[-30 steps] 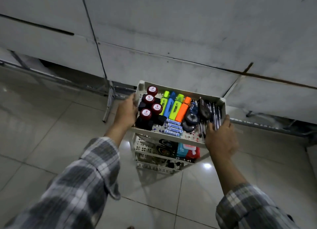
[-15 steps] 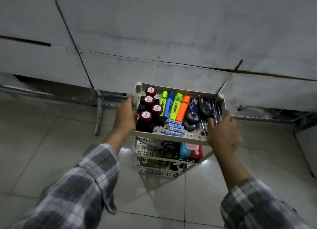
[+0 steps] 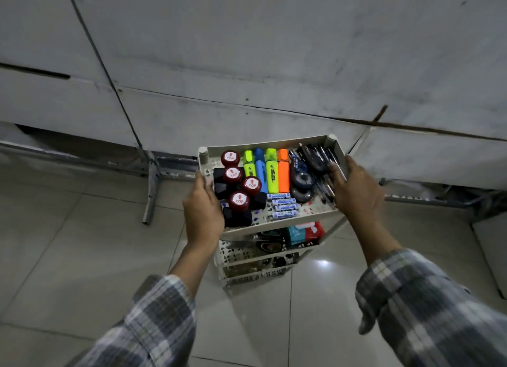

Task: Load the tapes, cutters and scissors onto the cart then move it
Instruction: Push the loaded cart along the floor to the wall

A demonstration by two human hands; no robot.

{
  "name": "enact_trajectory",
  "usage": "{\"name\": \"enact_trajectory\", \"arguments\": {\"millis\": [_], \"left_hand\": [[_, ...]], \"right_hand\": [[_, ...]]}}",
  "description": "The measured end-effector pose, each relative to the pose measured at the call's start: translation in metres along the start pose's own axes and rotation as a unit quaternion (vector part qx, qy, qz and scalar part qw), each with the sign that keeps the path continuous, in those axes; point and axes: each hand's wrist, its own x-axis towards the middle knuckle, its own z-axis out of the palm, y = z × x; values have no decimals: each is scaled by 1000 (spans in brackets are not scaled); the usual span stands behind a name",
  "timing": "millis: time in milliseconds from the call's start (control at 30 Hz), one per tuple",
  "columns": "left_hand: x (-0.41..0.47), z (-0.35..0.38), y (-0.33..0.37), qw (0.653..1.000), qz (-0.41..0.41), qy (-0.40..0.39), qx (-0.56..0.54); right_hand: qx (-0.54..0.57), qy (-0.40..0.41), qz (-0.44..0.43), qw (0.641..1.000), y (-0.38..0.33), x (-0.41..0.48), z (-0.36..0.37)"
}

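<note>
While both hands clamp the cart's (image 3: 270, 224) top tray, left hand (image 3: 203, 213) on its left rim, right hand (image 3: 356, 193) on its right, the cart stands on the floor near the wall; push evenly so the 3 tiers stay upright.

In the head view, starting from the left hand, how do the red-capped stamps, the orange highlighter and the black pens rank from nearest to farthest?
Measured from the left hand, which grips the cart's left rim:
1. Red-capped stamps, left end of the top tray, right beside the hand.
2. Orange highlighter, middle of the tray.
3. Black pens, right end, under the right hand's fingertips.
</note>
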Motion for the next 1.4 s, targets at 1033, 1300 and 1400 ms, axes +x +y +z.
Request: {"name": "enact_trajectory", "arguments": {"millis": [1033, 1300, 1400], "left_hand": [[131, 12, 38, 984, 80, -149, 48], [158, 20, 39, 982, 90, -163, 37], [164, 19, 39, 980, 81, -181, 36]], "right_hand": [[-40, -52, 28, 997, -41, 18, 23], [-34, -65, 36, 997, -50, 32, 24], [-27, -61, 53, 996, -55, 26, 24]]}}
